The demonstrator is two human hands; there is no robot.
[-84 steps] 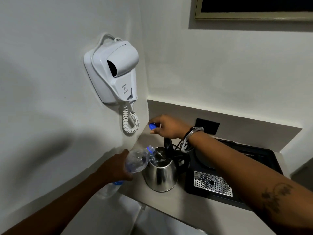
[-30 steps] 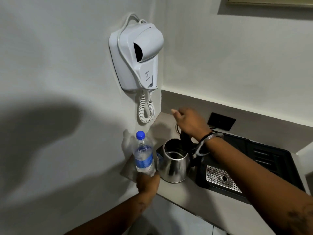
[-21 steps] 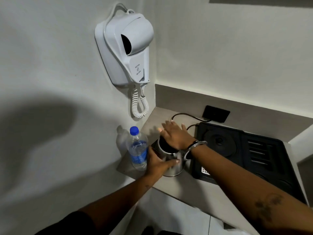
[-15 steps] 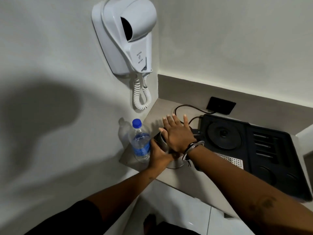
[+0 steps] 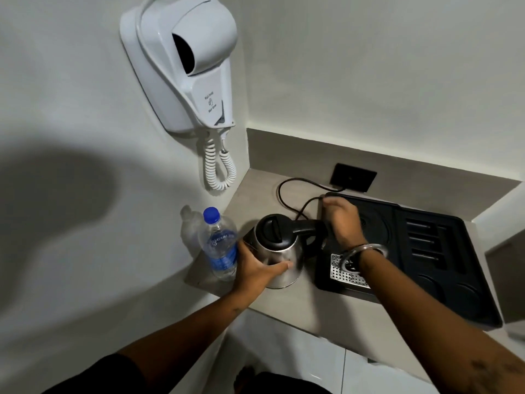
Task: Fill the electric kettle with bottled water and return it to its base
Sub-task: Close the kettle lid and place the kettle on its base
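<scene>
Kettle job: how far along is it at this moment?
Done, apparently: the clear plastic water bottle with blue cap stands capped on the grey counter, and the steel electric kettle's black lid is shut. In hand: the left hand grips the kettle's body; the right hand is at its black handle. Left: setting it on the round base in the black tray.

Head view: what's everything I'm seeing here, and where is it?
Kettle: one, steel with black lid shut, on the counter.
Water bottle: one, clear, blue cap and label, upright left of the kettle.
Tray: one, black, right of the kettle.
Cord: one, black, behind the kettle.
Wall socket: one, black, back wall.
Hair dryer: one, white, wall-mounted.
Left hand: on the kettle body.
Right hand: at the handle, bracelet on the wrist.
</scene>
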